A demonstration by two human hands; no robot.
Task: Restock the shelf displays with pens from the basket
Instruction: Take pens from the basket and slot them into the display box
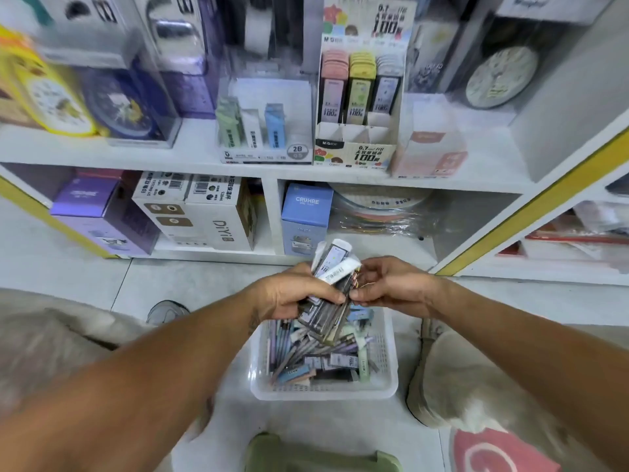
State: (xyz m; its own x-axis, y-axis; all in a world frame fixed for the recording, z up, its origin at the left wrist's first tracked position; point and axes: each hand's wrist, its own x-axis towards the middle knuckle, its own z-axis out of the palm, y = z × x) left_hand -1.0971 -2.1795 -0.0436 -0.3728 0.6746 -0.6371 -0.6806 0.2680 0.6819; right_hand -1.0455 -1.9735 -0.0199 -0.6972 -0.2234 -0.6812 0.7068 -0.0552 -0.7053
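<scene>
Both hands (299, 294) (391, 287) grip flat packets (335, 270) — over latticed plastic basket (384, 362).

A fanned bundle of slim packaged pens (332, 277) sits between both grips, directly above the white slatted plastic basket (388, 356) of mixed pens.

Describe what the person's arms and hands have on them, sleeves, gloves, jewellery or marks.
Both forearms are bare, with no sleeves in view. The left hand and right hand wear no gloves, rings or watch. A small dark mark, perhaps a tattoo, shows near the left wrist.
</scene>
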